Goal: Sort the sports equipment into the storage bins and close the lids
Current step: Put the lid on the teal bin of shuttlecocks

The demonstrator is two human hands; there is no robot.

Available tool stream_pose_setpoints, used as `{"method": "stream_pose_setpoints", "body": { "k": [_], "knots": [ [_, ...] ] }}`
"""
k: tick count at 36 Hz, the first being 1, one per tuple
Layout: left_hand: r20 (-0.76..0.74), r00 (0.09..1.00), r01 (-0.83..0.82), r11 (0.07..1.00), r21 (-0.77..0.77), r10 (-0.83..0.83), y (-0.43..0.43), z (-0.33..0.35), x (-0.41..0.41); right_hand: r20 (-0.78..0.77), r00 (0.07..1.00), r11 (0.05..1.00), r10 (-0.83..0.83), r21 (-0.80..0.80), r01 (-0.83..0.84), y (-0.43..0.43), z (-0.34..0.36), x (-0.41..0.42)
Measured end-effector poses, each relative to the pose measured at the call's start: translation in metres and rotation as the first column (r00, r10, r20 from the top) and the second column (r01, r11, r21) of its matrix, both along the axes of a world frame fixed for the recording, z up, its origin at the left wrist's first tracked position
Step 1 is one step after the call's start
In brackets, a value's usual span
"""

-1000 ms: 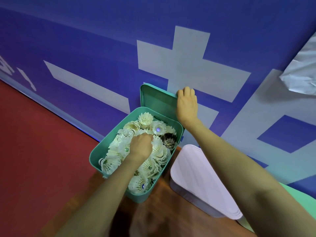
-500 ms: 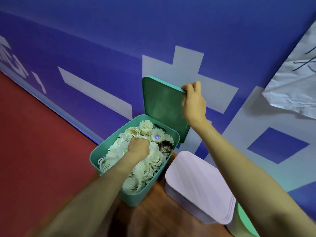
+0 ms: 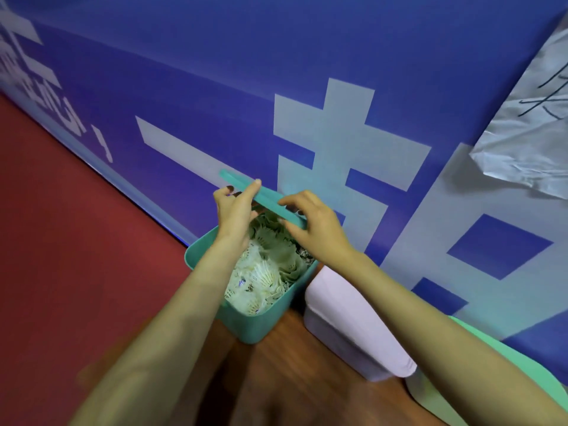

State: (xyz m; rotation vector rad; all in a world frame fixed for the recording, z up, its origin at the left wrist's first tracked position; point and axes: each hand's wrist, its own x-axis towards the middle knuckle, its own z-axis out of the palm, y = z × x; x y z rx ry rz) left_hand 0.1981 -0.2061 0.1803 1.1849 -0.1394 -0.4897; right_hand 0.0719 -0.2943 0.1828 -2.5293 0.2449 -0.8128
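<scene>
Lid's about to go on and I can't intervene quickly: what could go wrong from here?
1. The shuttlecocks are piled close to the teal bin rim, so the lid may crush feathers or fail to seat.
2. The left hand and right hand hold the lid tilted over the bin, so it could land skewed.

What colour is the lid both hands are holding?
The lid is teal green, shown edge-on in the head view.

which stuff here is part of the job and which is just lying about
In the job: teal lid, held by left hand and right hand; teal bin; shuttlecocks in it; pink bin, lid on.
Lying about: crumpled paper on the blue banner.
</scene>
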Motion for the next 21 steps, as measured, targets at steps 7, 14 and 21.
{"method": "stream_pose_setpoints", "body": {
  "k": [7,14,21],
  "knots": [
    [0.142,0.982,-0.156,0.950,0.272,0.121,0.045,-0.044,0.006,-0.229,0.960,0.973,0.159,0.204,-0.112,0.008,-0.030,-0.014],
    [0.328,0.944,-0.246,0.753,0.611,0.042,0.086,-0.097,-0.003,-0.570,0.777,0.913,-0.267,0.109,0.393,-0.045,-0.095,-0.011],
    [0.304,0.949,-0.270,0.706,0.655,0.081,0.094,-0.110,-0.010,-0.521,0.784,0.831,-0.336,0.228,0.508,-0.052,-0.109,0.005]
  ]
}}
